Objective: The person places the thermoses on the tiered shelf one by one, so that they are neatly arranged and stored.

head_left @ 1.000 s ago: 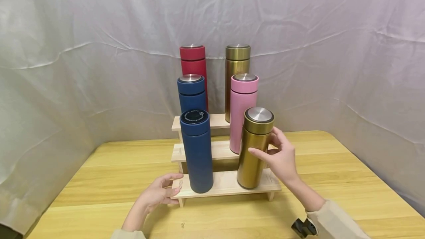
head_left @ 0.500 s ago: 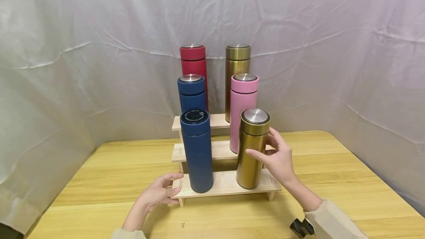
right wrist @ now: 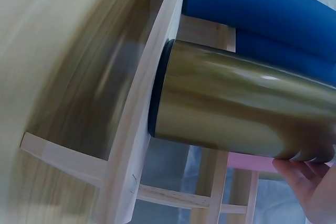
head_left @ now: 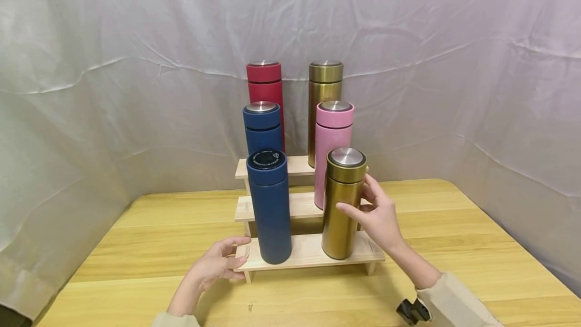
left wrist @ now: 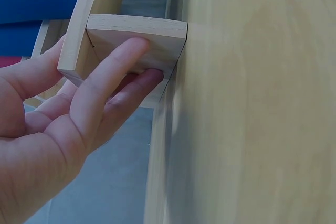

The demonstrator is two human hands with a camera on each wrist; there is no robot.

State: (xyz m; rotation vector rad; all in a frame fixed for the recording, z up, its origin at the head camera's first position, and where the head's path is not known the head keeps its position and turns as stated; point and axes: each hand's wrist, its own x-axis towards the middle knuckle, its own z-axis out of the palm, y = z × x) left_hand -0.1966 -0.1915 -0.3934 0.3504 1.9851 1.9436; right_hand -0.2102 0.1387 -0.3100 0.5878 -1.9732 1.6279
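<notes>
My right hand [head_left: 380, 216] holds the gold thermos [head_left: 341, 221] around its upper body, thumb in front and fingers behind its right side. This thermos stands on the bottom step of a three-tier wooden display stand [head_left: 308, 249], its base on the board in the right wrist view. At the step's left end, my left hand [head_left: 218, 261] grips the stand; in the left wrist view its fingers [left wrist: 118, 64] lie against the short leg [left wrist: 157, 51], thumb at the board. A dark blue thermos [head_left: 272, 211] with a black lid top stands on the same step.
On the middle step are a blue thermos [head_left: 262, 130] and a pink thermos [head_left: 331, 150]. Up on the top step are a red thermos [head_left: 265, 85] and another gold thermos [head_left: 325, 95]. Grey cloth [head_left: 159, 115] hangs behind the wooden table [head_left: 136, 246].
The front gold thermos has shifted slightly left on the bottom step and straightened from a rightward lean, with my right hand moving along. My left hand has stayed at the stand.
</notes>
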